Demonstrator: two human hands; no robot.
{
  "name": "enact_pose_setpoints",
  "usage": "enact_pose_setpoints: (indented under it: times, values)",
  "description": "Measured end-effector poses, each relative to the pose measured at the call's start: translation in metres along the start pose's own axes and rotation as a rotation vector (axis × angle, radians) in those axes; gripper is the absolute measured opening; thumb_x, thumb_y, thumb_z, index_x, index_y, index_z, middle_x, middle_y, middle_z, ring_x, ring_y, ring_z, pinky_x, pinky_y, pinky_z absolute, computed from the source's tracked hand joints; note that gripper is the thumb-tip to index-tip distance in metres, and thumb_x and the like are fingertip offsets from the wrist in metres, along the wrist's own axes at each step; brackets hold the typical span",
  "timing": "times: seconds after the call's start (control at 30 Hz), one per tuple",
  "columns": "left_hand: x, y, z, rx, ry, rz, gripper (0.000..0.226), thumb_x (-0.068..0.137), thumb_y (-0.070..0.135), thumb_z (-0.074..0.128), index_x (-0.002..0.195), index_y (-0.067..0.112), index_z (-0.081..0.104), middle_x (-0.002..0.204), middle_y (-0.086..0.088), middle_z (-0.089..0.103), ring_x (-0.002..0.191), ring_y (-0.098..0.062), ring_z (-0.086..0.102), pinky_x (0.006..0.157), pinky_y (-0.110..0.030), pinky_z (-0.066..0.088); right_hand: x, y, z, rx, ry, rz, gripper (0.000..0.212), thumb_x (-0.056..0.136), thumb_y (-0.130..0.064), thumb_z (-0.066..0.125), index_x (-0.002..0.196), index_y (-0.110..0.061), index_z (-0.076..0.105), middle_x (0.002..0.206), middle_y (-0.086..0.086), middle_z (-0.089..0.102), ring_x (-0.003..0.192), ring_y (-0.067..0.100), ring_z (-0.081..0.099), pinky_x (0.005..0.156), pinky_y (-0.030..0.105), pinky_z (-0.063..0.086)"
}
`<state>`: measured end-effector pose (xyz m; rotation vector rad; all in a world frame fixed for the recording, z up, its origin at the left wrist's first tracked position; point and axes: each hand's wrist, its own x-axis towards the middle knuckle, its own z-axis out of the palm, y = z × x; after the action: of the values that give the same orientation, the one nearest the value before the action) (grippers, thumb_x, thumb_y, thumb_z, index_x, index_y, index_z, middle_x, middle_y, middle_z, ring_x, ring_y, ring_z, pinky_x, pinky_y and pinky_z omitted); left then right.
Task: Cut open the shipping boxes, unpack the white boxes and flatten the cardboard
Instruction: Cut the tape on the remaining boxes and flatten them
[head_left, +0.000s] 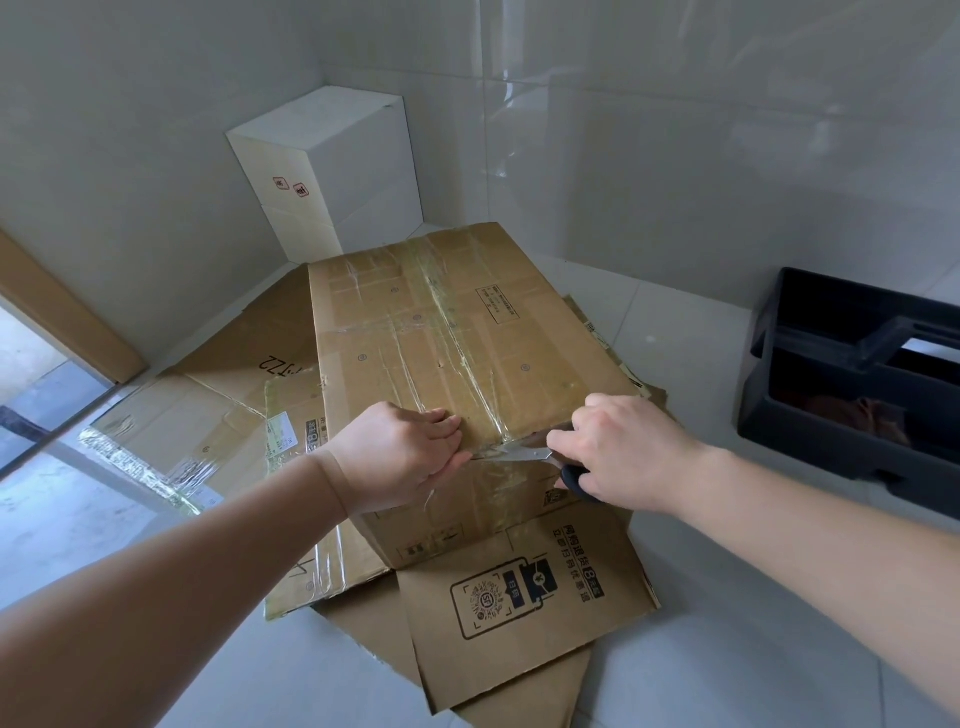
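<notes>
A taped box (457, 332) sits on flattened cardboard (519, 597) on the floor; white boxes (332, 171) fill the far corner. The left hand (400, 457) pinches tape at its near edge; the right hand (623, 457) grips scissors (524, 454), blades at that edge.

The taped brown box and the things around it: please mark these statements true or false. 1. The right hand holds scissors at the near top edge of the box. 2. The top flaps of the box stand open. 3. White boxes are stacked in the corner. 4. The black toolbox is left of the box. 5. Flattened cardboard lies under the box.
1. True: the right hand holds the scissors at the brown box edge.
2. False: the flaps are shut and taped.
3. True: the white boxes stand there.
4. False: the black toolbox is on the right.
5. True: flattened cardboard lies beneath.
</notes>
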<state>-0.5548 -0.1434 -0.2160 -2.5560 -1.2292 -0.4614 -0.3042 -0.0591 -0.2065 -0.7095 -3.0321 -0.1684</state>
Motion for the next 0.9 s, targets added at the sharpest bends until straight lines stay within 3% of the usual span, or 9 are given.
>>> enact_pose_setpoints:
  times: [0.13,0.3,0.37,0.47,0.6,0.7,0.8,0.9]
  values:
    - [-0.001,0.001,-0.001,0.004,-0.008,0.001,0.032,0.091,0.021,0.052,0.082,0.002,0.076,0.089,-0.007,0.075,0.083,-0.021,0.073,0.062,-0.033,0.06,0.003,-0.004,0.005,0.04,-0.021,-0.012,0.003,0.078,-0.008,0.06,0.075,-0.01,0.061,0.062,0.009,0.057,0.055,0.025,0.051,0.048,0.027,0.036]
    - [0.0,0.004,-0.001,-0.002,0.007,-0.003,0.031,0.091,0.021,0.053,0.082,0.002,0.076,0.09,-0.008,0.075,0.084,-0.021,0.072,0.061,-0.033,0.06,0.0,-0.003,0.008,0.082,-0.02,-0.068,0.012,0.077,-0.005,0.064,0.068,-0.009,0.058,0.055,0.007,0.052,0.046,0.026,0.051,0.042,0.027,0.041]
    - [0.002,0.003,-0.002,0.001,0.02,-0.014,0.03,0.09,0.02,0.054,0.082,0.002,0.076,0.091,-0.008,0.075,0.084,-0.02,0.072,0.061,-0.033,0.06,0.0,-0.007,0.007,0.104,-0.01,-0.073,0.017,0.072,-0.006,0.072,0.063,-0.01,0.059,0.051,0.006,0.053,0.043,0.024,0.05,0.039,0.026,0.042]
    - [0.001,0.004,-0.011,-0.028,0.055,-0.042,0.027,0.089,0.02,0.057,0.082,0.001,0.076,0.09,-0.009,0.075,0.085,-0.02,0.072,0.061,-0.033,0.06,0.0,-0.009,0.008,0.047,-0.011,-0.072,0.014,0.077,-0.023,0.072,0.07,-0.015,0.064,0.059,0.002,0.06,0.054,0.021,0.055,0.047,0.025,0.04]
    - [0.002,0.004,-0.027,-0.156,0.157,-0.175,0.023,0.084,0.023,0.064,0.072,0.004,0.069,0.082,-0.005,0.073,0.059,-0.019,0.068,0.049,-0.028,0.056,0.003,-0.016,0.003,-0.014,-0.007,-0.039,0.028,0.081,-0.045,0.056,0.094,-0.023,0.068,0.08,0.002,0.058,0.078,0.02,0.049,0.061,0.03,0.038]
    - [0.003,0.001,-0.032,-0.153,0.173,-0.269,0.034,0.081,0.03,0.065,0.058,0.004,0.062,0.084,-0.004,0.07,0.044,-0.021,0.057,0.041,-0.027,0.05,0.015,-0.032,-0.004,-0.024,-0.044,-0.077,0.027,0.082,-0.043,0.053,0.094,-0.024,0.068,0.08,0.002,0.058,0.08,0.022,0.048,0.062,0.031,0.036]
    - [0.004,0.002,-0.033,-0.162,0.15,-0.287,0.039,0.08,0.032,0.065,0.054,0.003,0.061,0.08,-0.005,0.068,0.046,-0.025,0.058,0.042,-0.028,0.05,0.028,-0.046,-0.008,-0.018,-0.108,-0.094,0.025,0.087,-0.039,0.049,0.092,-0.023,0.068,0.08,0.0,0.061,0.076,0.021,0.046,0.06,0.029,0.033]
    - [0.005,0.004,-0.033,-0.149,0.157,-0.271,0.038,0.079,0.031,0.065,0.052,0.005,0.059,0.078,-0.005,0.068,0.044,-0.024,0.056,0.042,-0.027,0.05,0.037,-0.056,-0.008,0.002,-0.128,-0.107,0.021,0.09,-0.032,0.048,0.083,-0.021,0.064,0.07,-0.003,0.049,0.069,0.02,0.045,0.057,0.027,0.033]
